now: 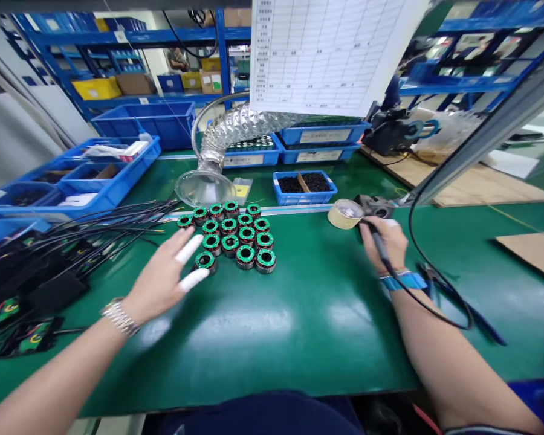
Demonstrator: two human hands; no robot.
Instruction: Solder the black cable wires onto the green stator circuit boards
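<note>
My left hand [165, 275] is spread at the left side of a group of small motor stators [229, 243] topped with green ring boards. White covers sit on its thumb and one finger, which are nearest the front-left stator [205, 261]. My right hand [387, 243] is closed around the dark handle of a soldering iron [379, 244], whose cable runs back over the forearm. The iron's tip is hidden from me. Just beyond that hand are a round tin [344, 213] and a dark metal stand [375, 206].
A fume hose hood [206, 187] stands behind the stators. Black cables [86, 260] lie at the left, below blue bins [118, 181]. A small blue tray [304, 188] holds black parts. Pliers [462, 302] lie by my right forearm. A paper form [317, 57] hangs overhead.
</note>
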